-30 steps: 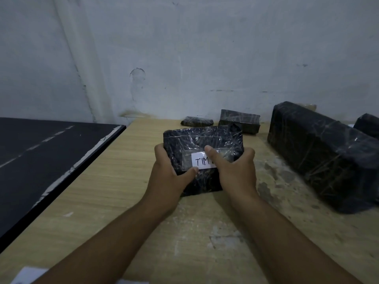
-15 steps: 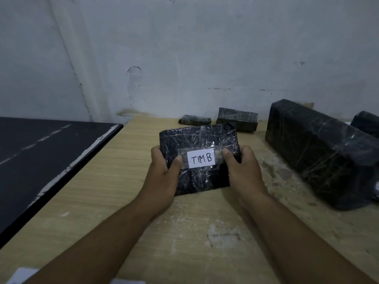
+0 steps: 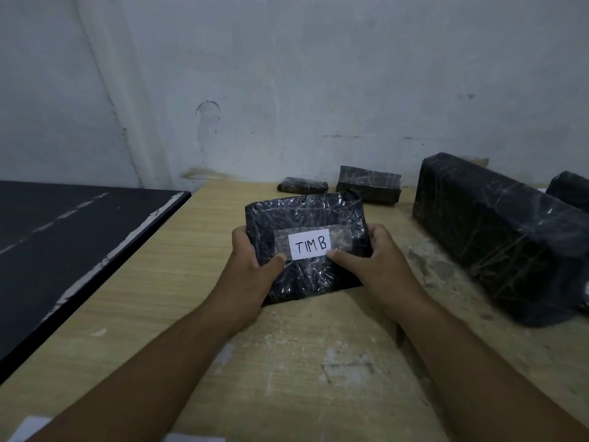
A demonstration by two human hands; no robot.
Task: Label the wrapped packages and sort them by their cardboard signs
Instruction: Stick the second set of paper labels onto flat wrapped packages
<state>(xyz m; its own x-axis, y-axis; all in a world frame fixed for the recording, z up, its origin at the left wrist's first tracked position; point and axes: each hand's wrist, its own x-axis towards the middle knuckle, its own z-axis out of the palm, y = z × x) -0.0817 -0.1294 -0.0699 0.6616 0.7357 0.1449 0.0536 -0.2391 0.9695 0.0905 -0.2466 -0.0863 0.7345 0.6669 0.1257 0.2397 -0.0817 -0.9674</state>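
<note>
Left hand (image 3: 251, 272) and right hand (image 3: 379, 260) gripped the package (image 3: 302, 212) by its sides over the desk (image 3: 191, 282), thumbs flanking the label (image 3: 310, 245), "TIM B". Their fingers were hidden behind it. The far-right package (image 3: 570, 189) was cut off.

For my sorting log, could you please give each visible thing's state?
Black plastic-wrapped package: held between both hands, label facing up.
White paper label reading TIM B: taped onto the package.
Left hand: grips the package's left edge.
Right hand: grips its right edge.
Large black wrapped block: lying on the wooden table, no label visible.
Smaller black wrapped box: lying flat, label unseen.
</note>
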